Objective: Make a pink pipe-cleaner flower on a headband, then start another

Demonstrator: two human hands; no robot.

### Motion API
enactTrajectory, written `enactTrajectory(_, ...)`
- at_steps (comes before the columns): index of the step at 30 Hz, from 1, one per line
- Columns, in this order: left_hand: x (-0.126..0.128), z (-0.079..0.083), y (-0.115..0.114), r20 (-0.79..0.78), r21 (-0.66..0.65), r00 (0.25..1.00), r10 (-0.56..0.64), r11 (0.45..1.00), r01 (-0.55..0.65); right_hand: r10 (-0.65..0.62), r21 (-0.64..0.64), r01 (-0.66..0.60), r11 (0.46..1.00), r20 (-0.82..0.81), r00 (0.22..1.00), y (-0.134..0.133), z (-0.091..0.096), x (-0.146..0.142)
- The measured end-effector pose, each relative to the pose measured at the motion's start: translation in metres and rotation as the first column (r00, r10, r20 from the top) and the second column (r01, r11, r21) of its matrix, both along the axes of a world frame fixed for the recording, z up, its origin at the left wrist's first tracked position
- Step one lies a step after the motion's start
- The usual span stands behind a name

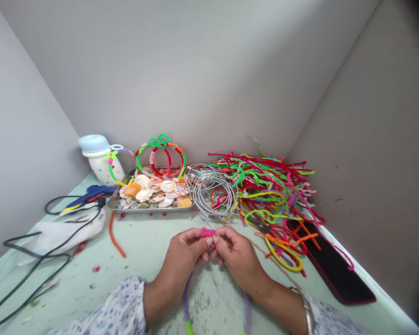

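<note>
Both my hands meet at the table's middle, pinching a pink pipe cleaner piece [208, 232] at the top of a purple-wrapped headband [185, 298] that curves down between my wrists. My left hand [186, 253] grips it from the left with fingers closed. My right hand [235, 256] pinches it from the right; a bangle sits on that wrist. The headband's lower ends run out of view at the bottom edge.
A metal tray [116, 202] of seashells stands behind, with finished colourful headbands [160, 156] propped on it. Bare wire headbands [212, 193] and a large pile of pipe cleaners [268, 186] lie right. A glue gun [91, 193], cables, white bottle [99, 158], orange pipe cleaner [115, 239] and dark phone [338, 274] surround.
</note>
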State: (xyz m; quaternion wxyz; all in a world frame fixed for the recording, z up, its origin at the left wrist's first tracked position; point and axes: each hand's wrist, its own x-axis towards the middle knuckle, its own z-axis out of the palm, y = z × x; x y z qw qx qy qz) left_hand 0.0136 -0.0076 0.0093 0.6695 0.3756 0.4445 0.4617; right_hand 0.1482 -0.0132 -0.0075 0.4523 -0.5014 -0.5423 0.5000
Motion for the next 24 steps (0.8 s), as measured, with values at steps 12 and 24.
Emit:
enactTrajectory(12, -0.0019, -0.0047, -0.0026, -0.022, 0.032, 0.999, -0.029, 0.999, 0.030, 0.009, -0.001, -0.009, 1.000, -0.035, 0.999, -0.0008, -0.0002, -0.0024)
enactTrajectory(24, 0.0017, -0.0006, -0.0037, -0.014, 0.015, 1.000, -0.024, 1.000, 0.024, -0.001, -0.008, 0.001, 1.000, -0.031, 1.000, 0.0004, -0.0026, -0.0046)
